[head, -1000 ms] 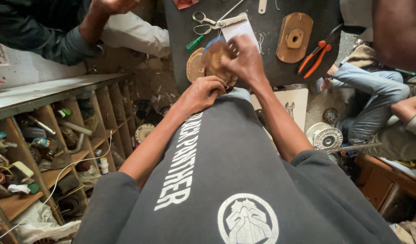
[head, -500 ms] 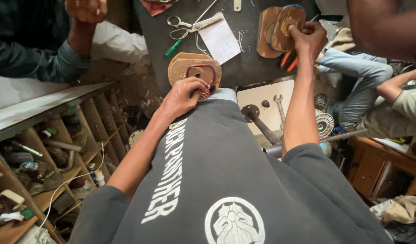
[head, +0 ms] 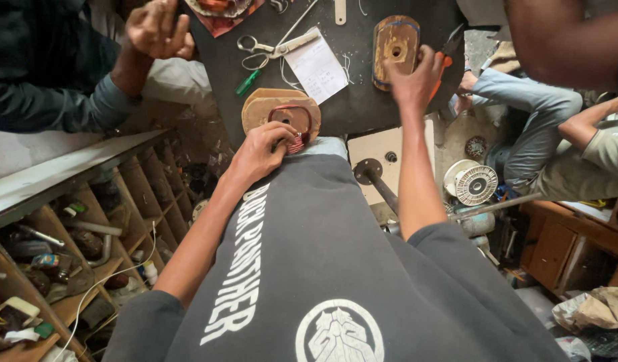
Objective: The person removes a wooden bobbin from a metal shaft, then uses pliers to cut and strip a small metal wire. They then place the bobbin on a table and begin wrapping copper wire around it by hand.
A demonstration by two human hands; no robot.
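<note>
Left hand grips the copper coil on its wooden former; right hand grasps orange-handled pliers.

Even daylight, wide-angle edge distortion

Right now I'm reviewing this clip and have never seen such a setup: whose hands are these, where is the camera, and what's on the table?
The camera sits on a person's head, looking down over their grey shirt. Their left hand grips a wooden former wound with copper wire at the edge of the dark table. Their right hand reaches to orange-handled pliers beside a second wooden former. Scissors, a paper slip and a green screwdriver lie there. The raised hand at top left is another person's.
</note>
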